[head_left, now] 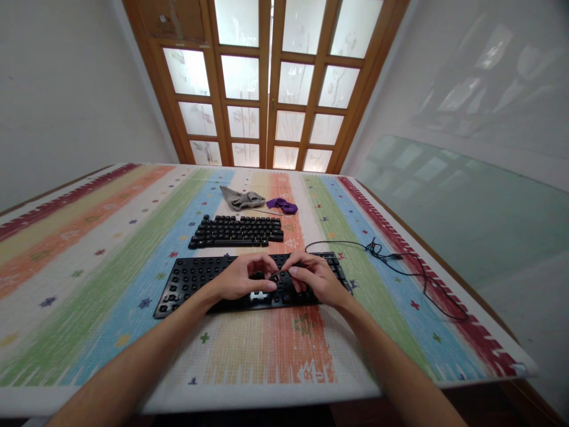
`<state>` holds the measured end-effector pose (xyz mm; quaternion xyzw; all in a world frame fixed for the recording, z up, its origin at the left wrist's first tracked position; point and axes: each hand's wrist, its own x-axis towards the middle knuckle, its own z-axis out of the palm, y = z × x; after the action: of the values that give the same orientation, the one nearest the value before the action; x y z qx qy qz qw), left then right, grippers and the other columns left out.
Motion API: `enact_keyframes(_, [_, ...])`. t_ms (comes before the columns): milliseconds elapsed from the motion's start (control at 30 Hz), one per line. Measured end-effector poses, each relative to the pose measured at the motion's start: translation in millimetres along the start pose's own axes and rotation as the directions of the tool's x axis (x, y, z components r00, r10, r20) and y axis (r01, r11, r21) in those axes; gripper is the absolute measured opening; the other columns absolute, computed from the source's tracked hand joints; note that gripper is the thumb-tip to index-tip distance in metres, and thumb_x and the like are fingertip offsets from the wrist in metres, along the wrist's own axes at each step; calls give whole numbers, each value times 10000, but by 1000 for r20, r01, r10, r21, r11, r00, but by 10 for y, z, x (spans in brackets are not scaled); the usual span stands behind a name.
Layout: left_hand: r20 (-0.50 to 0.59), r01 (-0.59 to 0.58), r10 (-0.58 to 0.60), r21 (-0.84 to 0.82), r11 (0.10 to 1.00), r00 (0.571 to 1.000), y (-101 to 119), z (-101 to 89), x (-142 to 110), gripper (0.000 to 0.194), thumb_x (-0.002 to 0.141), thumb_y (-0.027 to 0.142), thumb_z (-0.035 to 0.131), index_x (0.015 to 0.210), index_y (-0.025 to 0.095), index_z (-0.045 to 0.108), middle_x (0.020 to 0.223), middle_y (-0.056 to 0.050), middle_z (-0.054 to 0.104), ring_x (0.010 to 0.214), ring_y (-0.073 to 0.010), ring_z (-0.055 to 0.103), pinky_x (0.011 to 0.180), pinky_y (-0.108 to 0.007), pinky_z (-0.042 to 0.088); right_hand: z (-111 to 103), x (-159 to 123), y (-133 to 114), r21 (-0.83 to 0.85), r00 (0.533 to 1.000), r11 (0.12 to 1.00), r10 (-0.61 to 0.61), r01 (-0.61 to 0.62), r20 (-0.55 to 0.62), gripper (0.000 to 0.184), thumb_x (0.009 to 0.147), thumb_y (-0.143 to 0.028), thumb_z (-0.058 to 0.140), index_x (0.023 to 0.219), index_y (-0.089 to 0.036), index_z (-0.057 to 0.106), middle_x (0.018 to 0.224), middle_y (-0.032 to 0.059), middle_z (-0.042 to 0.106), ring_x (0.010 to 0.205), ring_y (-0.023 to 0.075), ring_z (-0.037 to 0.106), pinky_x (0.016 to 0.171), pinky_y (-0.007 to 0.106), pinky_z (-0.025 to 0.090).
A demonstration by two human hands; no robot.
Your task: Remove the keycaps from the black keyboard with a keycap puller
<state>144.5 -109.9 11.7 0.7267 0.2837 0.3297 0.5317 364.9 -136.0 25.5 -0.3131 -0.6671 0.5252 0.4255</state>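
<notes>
A black keyboard (189, 279) lies in front of me, with many keycaps off its left and middle parts. Over its right half, my left hand (246, 277) and my right hand (315, 277) come together, fingertips nearly touching. Thumb and fingers of both pinch at a small, thin dark piece (279, 273) between them; its exact kind is too small to tell. The keys under my hands are partly hidden. Behind the keyboard, loose black keycaps (237, 228) stand in rows, laid out like a keyboard.
A grey cloth (242, 199) and a purple cloth (283, 206) lie farther back. The black cable (382, 252) runs from the keyboard into a loose tangle at the right. A striped, patterned tablecloth (111, 284) covers the table. Wooden glazed doors (269, 89) stand beyond.
</notes>
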Motion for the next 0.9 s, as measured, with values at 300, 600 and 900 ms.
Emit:
enact_keyframes(300, [8, -42, 41, 55, 998, 999, 79, 32, 6, 355, 782, 331, 772, 1048, 152, 620, 923, -46, 695, 850, -163, 659, 798, -300, 526, 19, 22, -33, -41, 999, 999, 17, -18, -28, 125, 845, -265, 606, 853, -172, 690, 678, -19, 580, 477, 74, 498, 472, 216, 380])
enact_keyframes(600, [44, -297, 342, 607, 737, 939, 7, 12, -20, 236, 918, 295, 623, 1114, 174, 677, 1018, -76, 751, 912, -190, 709, 839, -327, 563, 17, 43, 83, -103, 979, 991, 68, -89, -194, 162, 828, -269, 575, 845, -151, 685, 503, -55, 503, 426, 86, 466, 457, 217, 334])
enact_keyframes(900, [96, -385, 473, 729, 566, 876, 84, -100, 128, 169, 929, 211, 572, 1047, 157, 680, 963, -85, 709, 886, -174, 665, 789, -308, 566, -11, 62, 110, -170, 935, 982, 22, -87, -354, 176, 841, -297, 557, 866, -160, 664, 491, -59, 502, 440, 106, 484, 485, 231, 361])
